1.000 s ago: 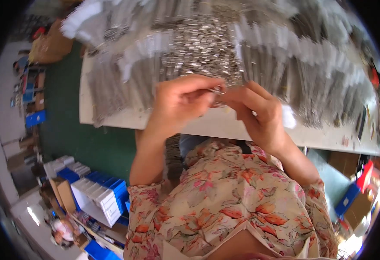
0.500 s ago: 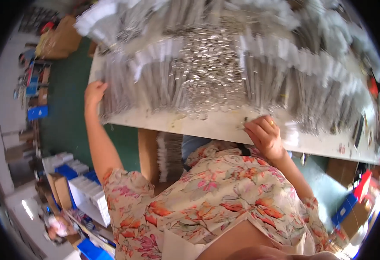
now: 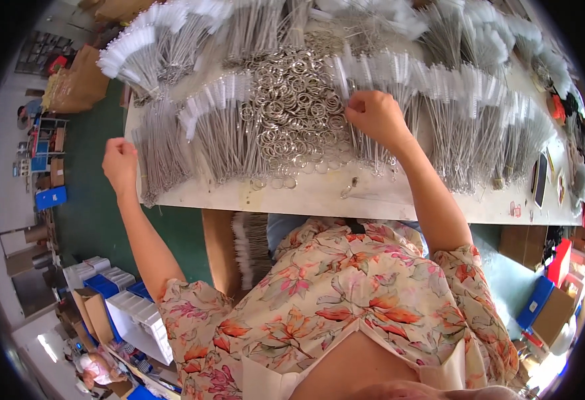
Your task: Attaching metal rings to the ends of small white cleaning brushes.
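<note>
My right hand (image 3: 377, 117) reaches over thin wire-handled brushes (image 3: 389, 77) with white bristle heads, just right of a pile of metal split rings (image 3: 292, 100). Its fingers are pinched together at the bristle heads, and what they hold is hidden. Beyond the table's left edge is my left hand (image 3: 120, 162), closed with curled fingers. It is beside a bundle of brushes (image 3: 162, 147), and I cannot make out anything in it. A small metal piece (image 3: 350, 187) lies near the front edge of the white table (image 3: 306, 200).
More brush bundles (image 3: 132, 57) cover the back of the table. A dark flat object (image 3: 540, 179) lies at its right end. An open cardboard box (image 3: 218, 250) with brushes stands below the front edge. White and blue bins (image 3: 142, 323) are at lower left, where another person (image 3: 99, 369) sits.
My right hand has moved from the table's front edge up and left to the brushes beside the rings. The small metal piece now lies on the table. My left hand has shifted slightly left and down.
</note>
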The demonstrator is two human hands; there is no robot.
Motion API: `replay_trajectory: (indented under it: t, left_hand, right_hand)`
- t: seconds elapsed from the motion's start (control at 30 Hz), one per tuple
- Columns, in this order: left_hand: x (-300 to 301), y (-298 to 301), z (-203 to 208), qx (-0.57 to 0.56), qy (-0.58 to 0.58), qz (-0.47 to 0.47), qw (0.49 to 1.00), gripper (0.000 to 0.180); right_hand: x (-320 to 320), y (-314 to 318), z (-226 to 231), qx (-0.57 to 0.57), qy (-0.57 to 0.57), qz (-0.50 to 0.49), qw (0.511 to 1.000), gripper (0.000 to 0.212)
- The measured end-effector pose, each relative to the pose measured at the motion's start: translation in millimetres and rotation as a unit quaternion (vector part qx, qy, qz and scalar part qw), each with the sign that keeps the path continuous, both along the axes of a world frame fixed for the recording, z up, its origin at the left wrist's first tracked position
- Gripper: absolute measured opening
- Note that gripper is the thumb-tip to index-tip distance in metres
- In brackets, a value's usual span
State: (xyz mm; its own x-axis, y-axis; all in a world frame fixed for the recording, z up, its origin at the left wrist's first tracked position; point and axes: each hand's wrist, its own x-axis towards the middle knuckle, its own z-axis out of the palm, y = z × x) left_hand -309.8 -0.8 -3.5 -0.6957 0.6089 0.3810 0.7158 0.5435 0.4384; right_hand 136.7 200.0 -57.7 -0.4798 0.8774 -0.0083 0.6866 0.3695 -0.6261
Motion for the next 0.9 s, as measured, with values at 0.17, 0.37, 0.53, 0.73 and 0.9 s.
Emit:
replay_trajectory:
  t: [0.17, 0.37, 0.53, 0.73, 0.9]
  left_hand:
    - [123.7, 60.8, 5.7, -0.018, -0.122, -0.148, 0.981, 0.014]
    - [125.1, 64.2, -38.9, -0.136, -0.099, -0.26, 0.951, 0.017]
    - [120.8, 63.7, -34.7, -0.161, -0.125, -0.229, 0.952, 0.017]
    - [127.5, 69.4, -25.6, -0.103, -0.171, -0.241, 0.95, 0.016]
    - [109.8, 81.6, -29.7, -0.08, -0.172, -0.251, 0.949, 0.013]
  right_hand:
    - [13.3, 1.0, 29.2, -0.228, 0.448, -0.088, 0.86, 0.017]
    - [108.2, -10.9, 63.7, 0.167, 0.194, -0.185, 0.949, 0.014]
    - [170.1, -17.1, 47.5, 0.172, 0.014, -0.276, 0.945, 0.016]
    - [186.4, -6.1, 26.5, 0.208, -0.007, -0.265, 0.942, 0.017]
    - [203.1, 6.3, 49.9, 0.139, 0.103, -0.249, 0.953, 0.018]
